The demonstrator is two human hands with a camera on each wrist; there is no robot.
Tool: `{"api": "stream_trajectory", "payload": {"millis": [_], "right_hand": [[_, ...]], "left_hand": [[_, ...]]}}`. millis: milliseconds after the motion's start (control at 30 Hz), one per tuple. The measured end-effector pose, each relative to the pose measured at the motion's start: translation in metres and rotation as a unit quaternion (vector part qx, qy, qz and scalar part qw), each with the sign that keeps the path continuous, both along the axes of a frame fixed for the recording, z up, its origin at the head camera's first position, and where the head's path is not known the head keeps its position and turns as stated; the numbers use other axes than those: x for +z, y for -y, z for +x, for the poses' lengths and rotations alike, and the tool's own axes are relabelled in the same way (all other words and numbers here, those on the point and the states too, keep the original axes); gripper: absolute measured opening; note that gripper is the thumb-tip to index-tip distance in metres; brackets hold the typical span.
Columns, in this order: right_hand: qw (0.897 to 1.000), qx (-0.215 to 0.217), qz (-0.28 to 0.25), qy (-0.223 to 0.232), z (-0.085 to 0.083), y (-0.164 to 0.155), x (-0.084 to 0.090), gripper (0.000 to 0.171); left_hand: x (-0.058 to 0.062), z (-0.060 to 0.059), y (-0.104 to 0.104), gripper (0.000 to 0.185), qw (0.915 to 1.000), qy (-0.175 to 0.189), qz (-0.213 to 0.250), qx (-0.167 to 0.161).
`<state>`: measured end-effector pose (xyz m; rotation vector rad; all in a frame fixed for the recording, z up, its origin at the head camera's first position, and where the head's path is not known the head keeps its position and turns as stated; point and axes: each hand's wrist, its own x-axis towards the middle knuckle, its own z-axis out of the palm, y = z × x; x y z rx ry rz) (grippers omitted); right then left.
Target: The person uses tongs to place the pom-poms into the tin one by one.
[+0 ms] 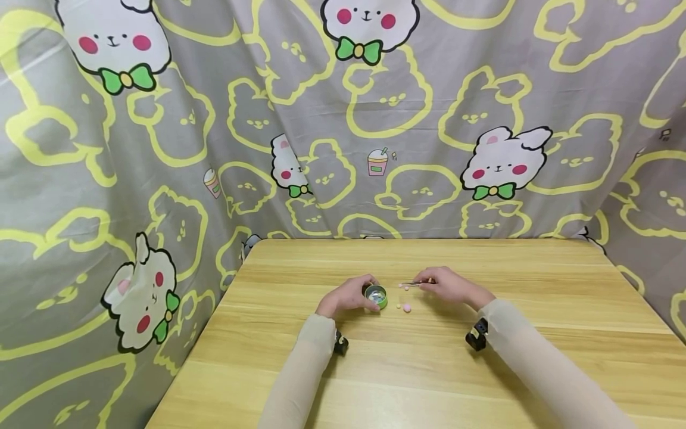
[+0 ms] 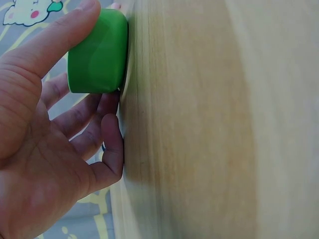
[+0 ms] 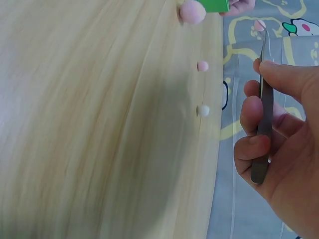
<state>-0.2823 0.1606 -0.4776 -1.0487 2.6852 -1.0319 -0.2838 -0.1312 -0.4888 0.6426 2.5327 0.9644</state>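
**Tweezers up with a pink bead, cup held steady**

Right hand [image 3: 279,149] first: fingers and thumb curled round a pair of tweezers [image 3: 263,114], pinched tight, and there at the tips sits a small pink bead [image 3: 259,25], lifted clear of the table [image 1: 482,369]. In the head view the tweezers [image 1: 415,283] point left toward the other hand, the bead at their tips just a speck.

Across to the left hand [image 1: 348,295]: it grips a little green cup [image 1: 376,296], thumb on one side, fingers curled round the other. The wrist view shows the thumb [image 2: 60,35] pressed along the cup's wall [image 2: 99,52], and the cup standing on the wood, mouth upward, its inside shiny in the head view.

Between the two hands, loose beads lie on the table: a bigger pink one [image 3: 192,12] just beside the cup, a smaller pink one [image 3: 202,65] further out, and a pale one [image 3: 203,110] beyond that, each apart from the next.

Both forearms wear light beige sleeves [image 1: 316,357], each with a small black camera at the wrist. Behind the table hangs a grey cloth [image 1: 214,119] printed with yellow outlines and white bunnies.
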Motion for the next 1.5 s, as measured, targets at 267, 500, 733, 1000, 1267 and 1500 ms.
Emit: {"api": "stream_trajectory", "payload": {"millis": [267, 500, 733, 1000, 1267, 1500], "right_hand": [[1.0, 0.008, 0.009, -0.001, -0.001, 0.012, 0.004, 0.018], [1.0, 0.02, 0.011, -0.009, -0.003, 0.021, 0.005, 0.018], [0.999, 0.032, 0.02, -0.01, -0.004, 0.031, 0.005, 0.017], [0.999, 0.042, 0.033, -0.011, -0.005, 0.04, 0.004, 0.018], [0.998, 0.051, 0.043, -0.017, -0.008, 0.045, 0.005, 0.018], [0.996, 0.063, 0.048, -0.035, -0.01, 0.051, 0.004, 0.018]], "left_hand": [[0.0, -0.002, 0.0, 0.049, 1.0, -0.003, -0.003, -0.001], [-0.001, -0.003, 0.0, 0.049, 1.0, 0.001, -0.007, 0.003], [-0.001, -0.004, 0.001, 0.049, 1.0, -0.004, -0.008, 0.001], [-0.001, -0.002, 0.0, 0.049, 1.0, -0.007, -0.007, -0.002], [-0.001, -0.002, 0.001, 0.048, 0.9999, -0.008, -0.01, -0.003], [-0.001, -0.002, 0.001, 0.048, 1.0, -0.007, -0.004, -0.004]]}}
